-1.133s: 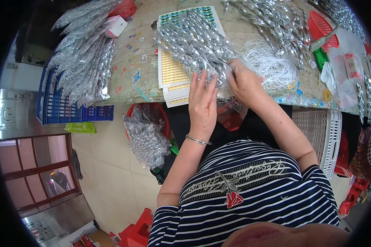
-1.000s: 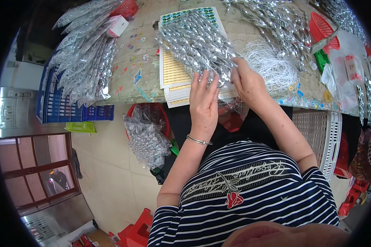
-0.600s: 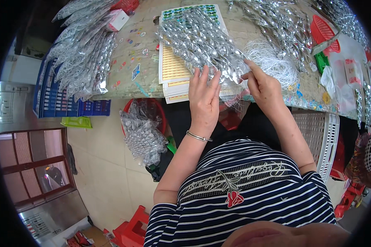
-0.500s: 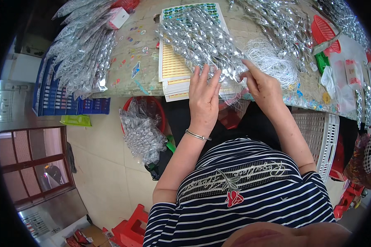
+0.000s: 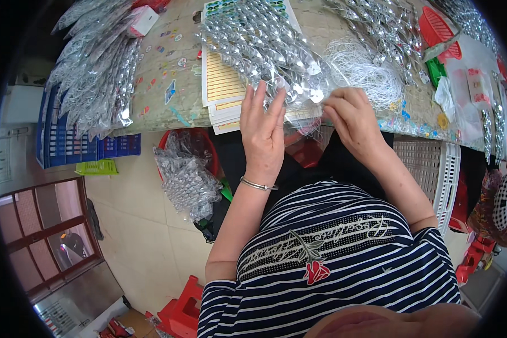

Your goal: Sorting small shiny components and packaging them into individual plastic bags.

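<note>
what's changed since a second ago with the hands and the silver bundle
The right hand moved right and toward the body, its grip now pinched together; whether it holds anything is unclear. The near end of the silver spiral bundle shifted right too. The left hand stays against it, and the white string pile and printed sheets stayed put.

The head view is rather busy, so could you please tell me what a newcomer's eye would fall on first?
Probably the glittering bundle of twisted silver strips on printed paper sheets, with the bare left hand spread at its near end and the right hand at its near right corner. Next, the tangle of white string just right of it, then the fan of silver packets at the worn table's left.
</note>
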A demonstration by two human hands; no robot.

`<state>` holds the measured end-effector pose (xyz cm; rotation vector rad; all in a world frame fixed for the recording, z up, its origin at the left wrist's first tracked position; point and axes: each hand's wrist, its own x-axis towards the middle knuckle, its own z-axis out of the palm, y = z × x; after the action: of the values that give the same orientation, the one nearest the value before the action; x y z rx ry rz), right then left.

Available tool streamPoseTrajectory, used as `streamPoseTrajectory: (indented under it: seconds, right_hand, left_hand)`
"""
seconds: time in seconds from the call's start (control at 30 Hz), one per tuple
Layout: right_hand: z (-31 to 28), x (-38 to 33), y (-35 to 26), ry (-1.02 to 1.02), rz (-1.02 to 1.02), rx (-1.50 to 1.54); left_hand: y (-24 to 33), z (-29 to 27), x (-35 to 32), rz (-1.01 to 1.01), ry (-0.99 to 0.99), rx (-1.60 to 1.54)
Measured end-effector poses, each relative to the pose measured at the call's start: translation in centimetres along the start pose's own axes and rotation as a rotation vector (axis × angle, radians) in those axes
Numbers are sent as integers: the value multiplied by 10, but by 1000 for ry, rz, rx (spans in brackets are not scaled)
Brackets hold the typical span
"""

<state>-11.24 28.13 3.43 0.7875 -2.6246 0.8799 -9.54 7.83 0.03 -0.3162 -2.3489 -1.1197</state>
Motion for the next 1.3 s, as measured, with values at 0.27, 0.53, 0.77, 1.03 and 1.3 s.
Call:
streamPoseTrajectory:
  seconds: [0.27, 0.53, 0.77, 1.03, 1.3]
  right_hand:
    - [38, 27, 23, -86, 35, 163]
    - [41, 28, -10, -217, -22, 265]
    - [81, 41, -25, -152, -153, 333]
    - [93, 52, -36, -84, -132, 380]
    - [94, 53, -44, -216, -31, 337]
  left_hand:
    - [-1, -3, -5, 10, -33, 36]
    - [-9, -14, -11, -70, 44, -20]
    - [-5, -22, -16, -218, 155, 44]
    - [-15, -31, -22, -344, 183, -123]
    - [-21, -33, -26, -251, 222, -43]
